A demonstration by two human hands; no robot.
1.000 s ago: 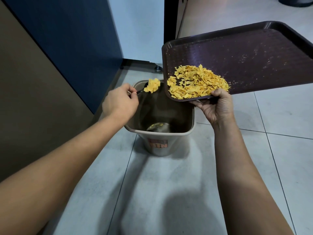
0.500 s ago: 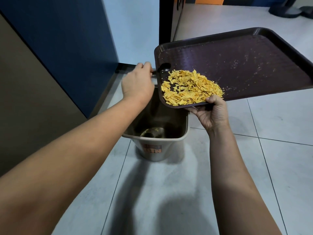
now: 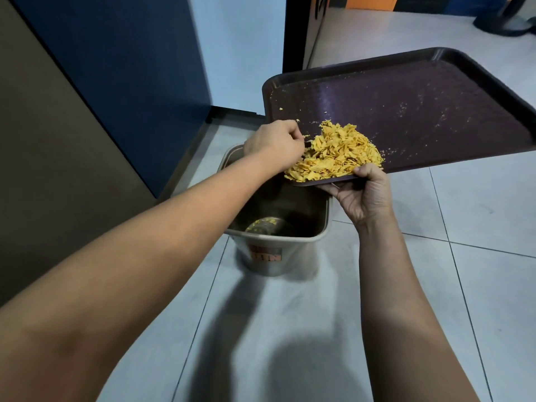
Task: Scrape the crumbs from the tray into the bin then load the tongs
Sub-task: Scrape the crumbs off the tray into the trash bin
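- Two bare hands share the work: the right hand (image 3: 366,195) pinches the near rim of the dark brown rectangular plastic tray (image 3: 435,91), thumb on top and fingers beneath, holding it above the grey square bin (image 3: 278,248).
- That tray is tilted, its low near-left corner over the bin's mouth, probably so the heap of yellow flaky crumbs (image 3: 333,153) slides that way; its long axis runs from that corner up toward the far right.
- The left hand (image 3: 272,143) is curled at the heap's left edge, seemingly around a scraping tool that is mostly hidden; what it holds cannot be told.
- A few crumbs lie on the bin's bottom.
- Most crumbs remain on the tray, so scraping looks unfinished.
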